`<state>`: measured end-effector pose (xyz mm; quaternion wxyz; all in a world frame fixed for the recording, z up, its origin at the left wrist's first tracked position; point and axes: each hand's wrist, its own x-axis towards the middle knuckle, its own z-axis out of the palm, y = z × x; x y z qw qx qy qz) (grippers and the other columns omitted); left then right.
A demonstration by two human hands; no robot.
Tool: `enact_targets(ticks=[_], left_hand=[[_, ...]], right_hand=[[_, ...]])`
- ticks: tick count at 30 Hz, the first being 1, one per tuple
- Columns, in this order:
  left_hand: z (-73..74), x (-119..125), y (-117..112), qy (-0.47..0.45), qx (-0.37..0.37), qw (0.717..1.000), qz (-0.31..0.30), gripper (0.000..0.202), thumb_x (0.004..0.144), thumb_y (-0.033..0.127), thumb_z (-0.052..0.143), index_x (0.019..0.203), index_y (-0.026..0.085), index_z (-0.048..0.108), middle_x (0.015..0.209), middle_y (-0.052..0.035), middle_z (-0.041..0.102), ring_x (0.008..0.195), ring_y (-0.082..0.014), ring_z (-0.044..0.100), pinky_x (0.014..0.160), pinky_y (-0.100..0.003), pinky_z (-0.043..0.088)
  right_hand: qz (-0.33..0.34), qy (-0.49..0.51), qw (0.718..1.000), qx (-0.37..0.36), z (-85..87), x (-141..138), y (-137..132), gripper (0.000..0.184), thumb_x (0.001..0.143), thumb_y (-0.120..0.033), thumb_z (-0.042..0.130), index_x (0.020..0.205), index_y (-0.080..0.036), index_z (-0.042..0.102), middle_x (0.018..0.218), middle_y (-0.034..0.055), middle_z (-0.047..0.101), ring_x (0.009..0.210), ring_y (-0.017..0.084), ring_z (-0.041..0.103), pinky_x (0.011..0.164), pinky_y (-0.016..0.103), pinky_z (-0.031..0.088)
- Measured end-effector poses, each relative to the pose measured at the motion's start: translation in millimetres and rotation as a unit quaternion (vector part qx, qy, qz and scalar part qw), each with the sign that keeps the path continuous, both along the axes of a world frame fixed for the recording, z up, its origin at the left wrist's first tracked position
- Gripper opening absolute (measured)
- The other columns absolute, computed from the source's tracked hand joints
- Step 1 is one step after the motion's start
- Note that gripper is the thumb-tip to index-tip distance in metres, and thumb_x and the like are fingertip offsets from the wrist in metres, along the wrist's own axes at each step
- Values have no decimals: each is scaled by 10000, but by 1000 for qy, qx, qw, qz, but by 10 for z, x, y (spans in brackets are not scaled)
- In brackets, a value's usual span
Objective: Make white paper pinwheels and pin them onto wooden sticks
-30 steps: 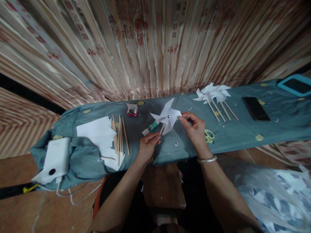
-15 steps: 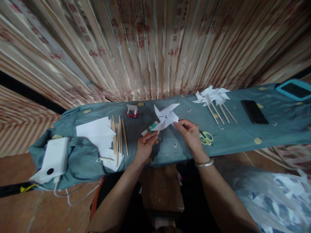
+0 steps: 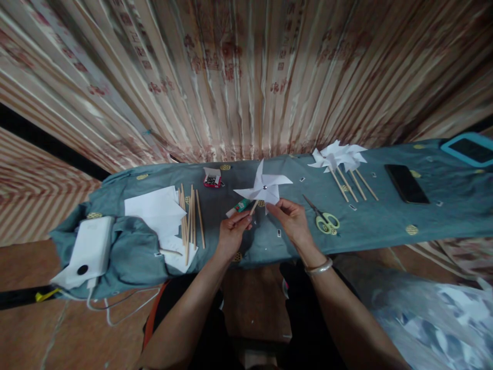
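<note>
A white paper pinwheel [image 3: 271, 182] with a shiny pin at its centre is held up over the cloth-covered table. My left hand [image 3: 233, 235] is closed around its wooden stick below the blades. The fingers of my right hand [image 3: 289, 220] are pinched on the tip of the lower blade. Just behind my left hand lies a green and white tube [image 3: 241, 206], partly hidden. To the right of my right hand rest scissors [image 3: 327, 223] with yellow-green handles, blades apart.
Several wooden sticks [image 3: 192, 218] and white paper sheets [image 3: 152, 205] lie left, behind a white power bank [image 3: 91, 246] with cables. A small red box of pins [image 3: 212, 179] sits farther back. On the right are more pinwheels [image 3: 339, 155], a phone [image 3: 406, 183] and a plastic bag [image 3: 385, 303].
The pinwheel's blades have turned about the pin. My right hand has shifted slightly left and down, from the right-hand blade to the lower one. My left hand still grips the stick.
</note>
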<state>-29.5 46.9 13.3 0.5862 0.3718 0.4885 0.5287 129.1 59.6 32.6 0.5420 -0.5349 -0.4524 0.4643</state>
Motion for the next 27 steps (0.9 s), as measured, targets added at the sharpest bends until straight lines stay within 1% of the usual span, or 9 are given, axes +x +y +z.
enact_targets(ticks=[4,8,10,17,21,24,26,27], left_hand=[[-16,3,-4,-2,0,1000,-1,267,637,348,814,845,180,803,724,-13,705,581,-99,548,621,-258,463],[-49,2,-8,-6,7,1000,-8,247,650,331,803,843,177,802,645,11,669,574,-95,543,618,-246,445],[-61,1,-7,-7,7,1000,-7,242,652,327,798,841,175,801,650,10,672,577,-96,546,618,-247,445],[-71,13,-5,0,1,1000,-2,257,636,342,807,826,170,798,638,-3,684,570,-115,561,615,-261,465],[-70,12,-15,4,-1,1000,1,262,639,345,808,835,170,798,647,-10,694,582,-126,579,633,-271,481],[-62,1,-11,4,0,1000,-1,282,635,356,813,843,166,799,634,-8,685,577,-124,570,621,-269,476],[-53,-8,-2,2,-1,1000,2,294,627,359,820,846,165,799,628,-4,680,568,-117,561,611,-265,470],[-48,-12,2,0,-2,1000,4,297,624,361,822,846,165,798,630,-2,679,566,-115,560,610,-265,470]], right_hand=[[14,48,998,-26,-17,-45,-10,361,618,-502,811,563,-206,612,556,-41,571,534,105,443,557,271,357],[25,79,996,-31,-21,-96,-15,313,593,-495,836,656,-213,713,621,-22,664,568,121,520,600,281,410],[30,94,994,-36,-17,-117,-16,313,585,-493,843,704,-221,743,652,-16,693,584,130,546,611,285,423],[18,113,992,-61,31,-185,-18,325,532,-502,861,647,-224,738,633,-17,699,554,122,533,580,278,418],[25,126,990,-64,48,-215,-19,343,512,-504,865,670,-225,745,657,-18,710,570,121,540,593,275,418],[29,101,993,-51,53,-158,-19,335,561,-516,840,596,-214,701,578,-34,647,528,108,486,552,267,374],[9,61,998,-26,61,-63,-13,358,631,-526,799,536,-210,659,537,-41,598,520,105,462,547,266,357],[-12,36,999,-9,65,-2,-7,370,668,-527,774,521,-211,651,536,-38,591,534,110,471,564,268,367]])
